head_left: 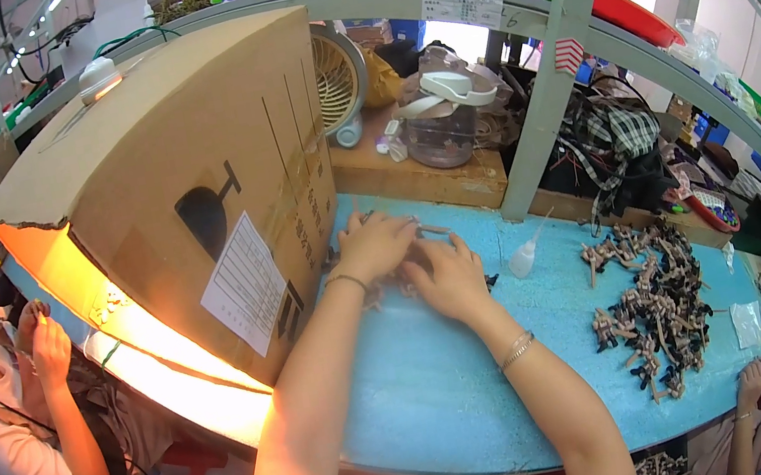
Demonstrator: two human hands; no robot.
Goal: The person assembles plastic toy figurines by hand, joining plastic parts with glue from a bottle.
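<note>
Head view, sole camera. Landmark for all positions: the large cardboard box (181, 190), which lies tilted on its side over the blue table mat (448, 397), with a warm light glowing beneath its raised edge.

Left hand (374, 247): it rests on the mat just beside the box's near corner, fingers curled down over small dark parts. The fingers appear closed on something thin, but what they pinch is hidden beneath the knuckles, so the grip cannot be confirmed. A thin band sits on this wrist.

Right hand (450, 278): it touches the left hand on the side away from the box, palm down, fingers bent toward the same spot. Whether it grasps a piece or merely steadies it cannot be told. A bracelet (517, 350) circles this wrist.

Work piece: the small parts (420, 231) lie under and between the two hands, close to the box. Judged from the posture, the hands meet so that one braces while the other fits.

Stock: a heap of small brown and black pieces (658, 302) lies well away from the box, beyond the right hand, within reach. A small squeeze bottle (525, 259) stands between that heap and the hands, probably kept there for ready use.

Surroundings: a clear plastic jug (442, 121) and a desk fan (336, 79) sit behind the box. A seated co-worker (15, 399) sits at the box's far side, and another person's hand (752, 382) rests at the mat's edge past the heap.
</note>
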